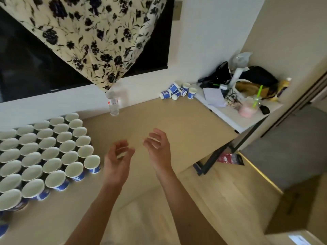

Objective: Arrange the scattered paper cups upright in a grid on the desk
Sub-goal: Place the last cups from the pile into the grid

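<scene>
Several blue-and-white paper cups stand upright in a tight grid [46,152] on the left part of the wooden desk [159,117]. A small heap of scattered cups [178,91] lies at the desk's far right corner against the wall, some on their sides, one or two upright. My left hand [117,160] and my right hand [158,147] hover side by side over the bare middle of the desk, fingers loosely curled, holding nothing. Both are well short of the scattered heap and to the right of the grid.
A clear plastic water bottle [113,105] stands near the wall behind the grid. A white side table [235,121] to the right carries a pink drink with a green straw [249,107], papers, cables and a black bag. A floral cloth [88,32] hangs above.
</scene>
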Available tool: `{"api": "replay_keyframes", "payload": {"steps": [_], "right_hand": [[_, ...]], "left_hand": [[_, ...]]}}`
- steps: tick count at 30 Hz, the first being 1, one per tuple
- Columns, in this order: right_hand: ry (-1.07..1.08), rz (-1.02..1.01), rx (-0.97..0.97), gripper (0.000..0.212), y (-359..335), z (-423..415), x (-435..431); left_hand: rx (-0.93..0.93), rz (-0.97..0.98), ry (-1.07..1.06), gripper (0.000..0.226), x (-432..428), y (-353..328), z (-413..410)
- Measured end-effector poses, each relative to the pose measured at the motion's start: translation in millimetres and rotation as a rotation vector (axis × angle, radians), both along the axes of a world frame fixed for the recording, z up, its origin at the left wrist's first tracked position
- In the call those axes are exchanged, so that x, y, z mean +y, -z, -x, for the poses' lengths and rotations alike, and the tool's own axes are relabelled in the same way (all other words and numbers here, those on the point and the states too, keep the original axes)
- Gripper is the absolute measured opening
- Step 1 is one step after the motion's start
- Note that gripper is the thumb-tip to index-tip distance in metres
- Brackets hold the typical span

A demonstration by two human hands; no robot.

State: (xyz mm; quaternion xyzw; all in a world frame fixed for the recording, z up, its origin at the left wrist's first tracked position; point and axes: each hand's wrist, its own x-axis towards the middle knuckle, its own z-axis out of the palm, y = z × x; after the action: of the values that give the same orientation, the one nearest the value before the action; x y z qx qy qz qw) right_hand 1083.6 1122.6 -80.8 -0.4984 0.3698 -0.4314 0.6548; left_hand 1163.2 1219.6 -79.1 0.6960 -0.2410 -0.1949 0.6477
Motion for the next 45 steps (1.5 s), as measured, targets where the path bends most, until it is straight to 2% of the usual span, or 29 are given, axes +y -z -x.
{"api": "replay_keyframes", "payload": {"steps": [6,11,17,20,26,30,32,36,41,45], "right_hand": [[0.046,-0.037,-0.054,0.048,-11,42,-56],[0.071,-0.107,-0.073,0.046,1,60,-110],[0.078,-0.14,0.011,0.043,26,73,-201],[0.091,-0.148,0.105,0.041,40,82,-245],[0.082,-0.183,0.229,0.042,60,80,-317],[0.026,-0.192,0.273,0.058,76,64,-363],[-0.005,-0.176,0.312,0.062,84,56,-395],[-0.052,-0.136,0.384,0.051,99,38,-475],[-0.123,0.017,0.55,0.061,104,9,-573],[-0.12,0.239,0.718,0.078,125,-16,-652]], "left_hand": [[-0.053,0.001,0.039,0.023,-68,-10,32],[-0.02,0.017,0.082,0.023,-134,-4,39],[0.064,0.01,0.106,0.031,-238,16,41],[0.135,-0.007,0.111,0.024,-281,26,44],[0.137,-0.092,0.096,0.022,-333,32,44],[0.152,-0.145,0.07,0.019,-356,37,43],[0.173,-0.161,0.044,0.018,-373,38,44],[0.169,-0.181,-0.015,0.017,-418,32,44],[0.175,-0.215,-0.075,0.016,-465,22,46],[0.175,-0.243,-0.148,0.016,-491,30,50]]}}
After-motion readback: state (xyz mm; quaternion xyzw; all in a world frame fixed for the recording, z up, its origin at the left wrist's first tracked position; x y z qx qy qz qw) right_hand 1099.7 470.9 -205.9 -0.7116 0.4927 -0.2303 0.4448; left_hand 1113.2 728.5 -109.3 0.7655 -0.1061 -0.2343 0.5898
